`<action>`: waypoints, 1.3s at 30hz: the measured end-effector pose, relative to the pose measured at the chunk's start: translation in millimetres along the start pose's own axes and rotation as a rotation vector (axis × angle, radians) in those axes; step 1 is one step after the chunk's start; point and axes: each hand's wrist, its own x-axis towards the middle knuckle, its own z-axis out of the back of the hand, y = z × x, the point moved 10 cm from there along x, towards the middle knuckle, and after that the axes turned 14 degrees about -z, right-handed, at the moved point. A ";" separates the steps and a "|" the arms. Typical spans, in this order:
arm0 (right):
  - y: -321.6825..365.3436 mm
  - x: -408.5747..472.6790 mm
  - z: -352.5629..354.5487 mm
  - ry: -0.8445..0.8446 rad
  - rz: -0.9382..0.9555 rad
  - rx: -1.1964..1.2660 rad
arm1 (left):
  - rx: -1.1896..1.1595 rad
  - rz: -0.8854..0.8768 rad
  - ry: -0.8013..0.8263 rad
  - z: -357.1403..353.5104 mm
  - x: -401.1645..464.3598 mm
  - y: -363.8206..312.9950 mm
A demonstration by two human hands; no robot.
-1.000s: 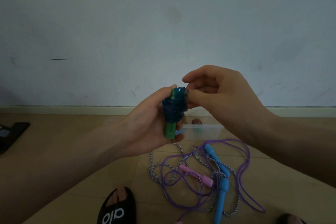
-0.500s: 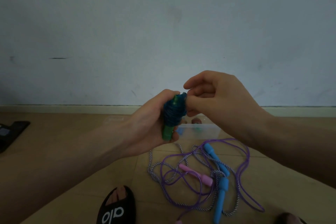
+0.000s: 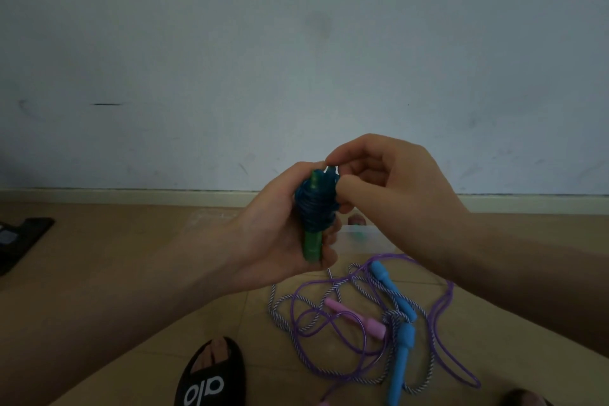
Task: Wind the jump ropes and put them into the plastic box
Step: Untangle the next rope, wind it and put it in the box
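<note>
Tan tile floor (image 3: 204, 313) met a scuffed pale wall (image 3: 296, 59). The left hand (image 3: 273, 241) gripped the wound green-handled rope (image 3: 314, 208); the right hand (image 3: 392, 188) pinched its top. Loose ropes (image 3: 372, 323) lay near the clear box (image 3: 359, 237).

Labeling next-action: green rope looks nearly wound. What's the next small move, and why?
Probably tuck the rope end in. The left hand grips the green handles, the blue cord is coiled round them, and the right hand pinches its top end.
</note>
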 end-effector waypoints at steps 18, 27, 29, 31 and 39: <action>-4.8 4.3 -10.5 0.129 -0.046 0.151 | 0.021 -0.027 -0.049 13.2 6.1 -2.9; -8.4 6.5 -12.7 0.174 -0.071 0.130 | -0.009 0.015 -0.050 18.6 7.4 4.0; -10.8 8.1 -14.3 0.176 -0.090 0.118 | 0.013 0.008 -0.047 20.1 8.3 5.2; -11.9 8.7 -14.8 0.170 -0.102 0.113 | 0.031 -0.002 -0.058 23.2 10.1 6.0; -16.6 10.2 -9.9 0.124 -0.145 0.192 | 0.104 -0.036 -0.111 27.8 14.6 2.2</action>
